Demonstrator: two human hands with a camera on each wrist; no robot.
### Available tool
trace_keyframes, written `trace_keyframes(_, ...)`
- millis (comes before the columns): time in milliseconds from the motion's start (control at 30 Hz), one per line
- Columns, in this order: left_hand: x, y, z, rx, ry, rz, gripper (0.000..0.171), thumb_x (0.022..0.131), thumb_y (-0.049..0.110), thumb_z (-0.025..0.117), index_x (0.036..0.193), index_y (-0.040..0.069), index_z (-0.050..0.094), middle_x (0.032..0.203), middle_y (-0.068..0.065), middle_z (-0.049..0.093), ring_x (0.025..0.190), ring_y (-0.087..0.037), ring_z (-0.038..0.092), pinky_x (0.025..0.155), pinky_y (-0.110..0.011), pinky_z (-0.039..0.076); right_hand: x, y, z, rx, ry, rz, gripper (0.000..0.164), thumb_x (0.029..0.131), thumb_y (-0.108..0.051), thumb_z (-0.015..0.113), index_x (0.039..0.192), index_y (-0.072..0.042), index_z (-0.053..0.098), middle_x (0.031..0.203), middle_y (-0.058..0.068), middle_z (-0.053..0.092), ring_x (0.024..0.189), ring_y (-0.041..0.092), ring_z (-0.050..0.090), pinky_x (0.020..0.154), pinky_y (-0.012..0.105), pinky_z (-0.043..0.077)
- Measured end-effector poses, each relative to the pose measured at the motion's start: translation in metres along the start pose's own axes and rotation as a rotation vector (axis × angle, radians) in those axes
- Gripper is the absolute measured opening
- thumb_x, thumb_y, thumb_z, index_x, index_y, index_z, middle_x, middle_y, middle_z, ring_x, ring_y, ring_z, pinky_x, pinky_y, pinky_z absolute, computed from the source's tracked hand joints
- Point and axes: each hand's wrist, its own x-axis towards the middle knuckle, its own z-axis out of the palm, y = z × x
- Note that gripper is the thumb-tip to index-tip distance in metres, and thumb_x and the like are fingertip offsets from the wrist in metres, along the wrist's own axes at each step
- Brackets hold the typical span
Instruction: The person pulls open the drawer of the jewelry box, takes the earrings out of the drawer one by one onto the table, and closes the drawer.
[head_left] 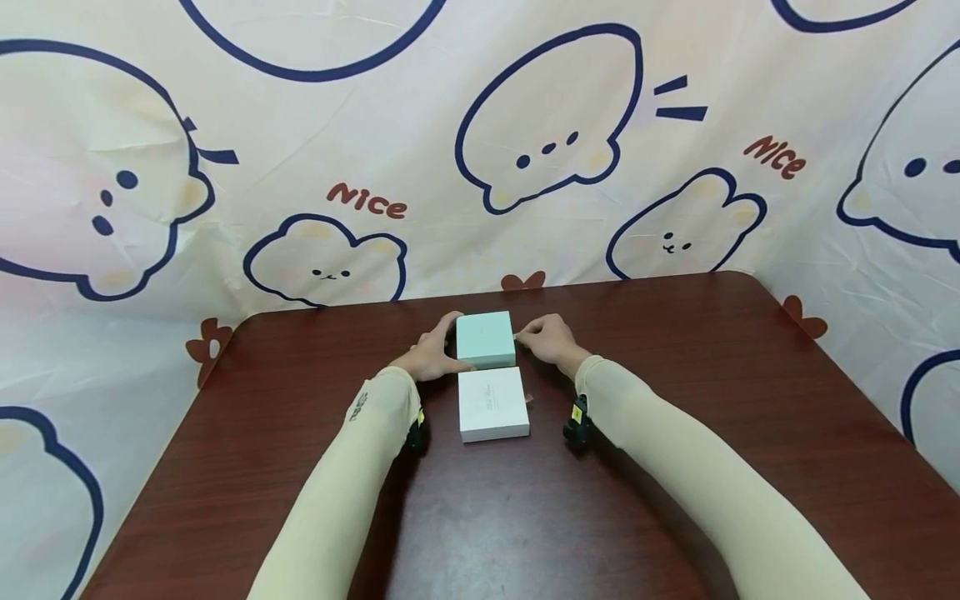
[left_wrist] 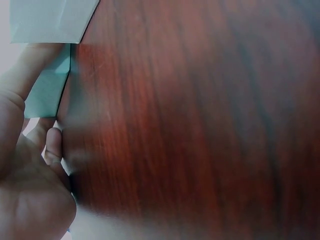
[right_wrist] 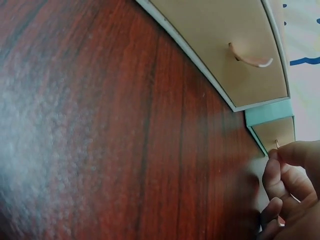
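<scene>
A mint green drawer box [head_left: 483, 337] lies flat near the table's far side. My left hand [head_left: 429, 354] grips it from the left, thumb at its near corner and fingers toward its back. At its right end my right hand [head_left: 549, 339] pinches a small ribbon pull [right_wrist: 277, 144] between thumb and forefinger. Directly in front of the green box is a white drawer box [head_left: 493, 403] with faint lettering on top. The white box's tan drawer front [right_wrist: 215, 45] carries a ribbon loop [right_wrist: 252, 61] and sits closed. In the left wrist view, part of the green box is hidden behind fingers.
Both boxes stand on a dark red-brown wooden table [head_left: 480, 517] with rounded far corners. Behind it and at the sides hangs a pale cloth [head_left: 435, 250] with cartoon drawings. Dark wrist cameras [head_left: 576, 425] sit under both cream sleeves.
</scene>
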Motion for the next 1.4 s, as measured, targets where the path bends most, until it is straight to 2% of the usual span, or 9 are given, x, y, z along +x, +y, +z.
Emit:
trace_keyframes(233, 0.0031, -0.0015, 0.0006, 0.015, -0.001, -0.002, 0.098, 0.091, 0.034, 0.075, 0.162, 0.028, 0.007, 0.166, -0.018, 0.021, 0.153, -0.046, 0.016, 0.119, -0.070, 0.013, 0.0007, 0.0004, -0.0002, -0.018, 0.005, -0.003, 0.022, 0.099, -0.023, 0.064, 0.099, -0.008, 0.080, 0.116, 0.009, 0.072, 0.098, 0.024, 0.062, 0.082, 0.034, 0.047)
trace_keyframes(533, 0.0011, -0.0025, -0.0001, -0.014, -0.007, 0.008, 0.099, 0.091, 0.033, 0.075, 0.162, 0.026, 0.007, 0.163, -0.020, 0.025, 0.149, -0.045, 0.024, 0.119, -0.069, 0.014, 0.0019, 0.0009, -0.0021, -0.030, -0.008, -0.018, 0.023, 0.100, -0.020, 0.062, 0.098, -0.008, 0.081, 0.121, 0.009, 0.074, 0.100, 0.025, 0.065, 0.080, 0.032, 0.048)
trace_keyframes(767, 0.0008, -0.0024, 0.0003, -0.014, -0.009, 0.008, 0.100, 0.091, 0.033, 0.076, 0.162, 0.027, 0.006, 0.166, -0.018, 0.021, 0.152, -0.045, 0.017, 0.119, -0.069, 0.016, 0.0035, 0.0015, -0.0024, -0.043, -0.011, -0.011, 0.023, 0.100, -0.022, 0.062, 0.094, -0.010, 0.081, 0.120, 0.008, 0.074, 0.098, 0.024, 0.065, 0.078, 0.031, 0.047)
trace_keyframes(1100, 0.0009, -0.0024, 0.0007, -0.012, -0.013, 0.009, 0.100, 0.091, 0.034, 0.076, 0.162, 0.028, 0.006, 0.165, -0.018, 0.023, 0.152, -0.045, 0.018, 0.118, -0.069, 0.017, 0.0064, 0.0043, -0.0044, -0.047, -0.006, -0.029, 0.025, 0.099, -0.020, 0.061, 0.088, -0.009, 0.080, 0.118, 0.008, 0.075, 0.090, 0.021, 0.063, 0.072, 0.030, 0.045)
trace_keyframes(1400, 0.0006, -0.0021, 0.0006, -0.002, -0.010, 0.014, 0.100, 0.091, 0.034, 0.076, 0.162, 0.027, 0.006, 0.166, -0.018, 0.022, 0.152, -0.045, 0.017, 0.118, -0.069, 0.018, 0.0065, 0.0042, -0.0064, -0.053, -0.005, -0.027, 0.024, 0.099, -0.022, 0.063, 0.090, -0.008, 0.081, 0.105, 0.009, 0.075, 0.086, 0.020, 0.061, 0.074, 0.030, 0.045)
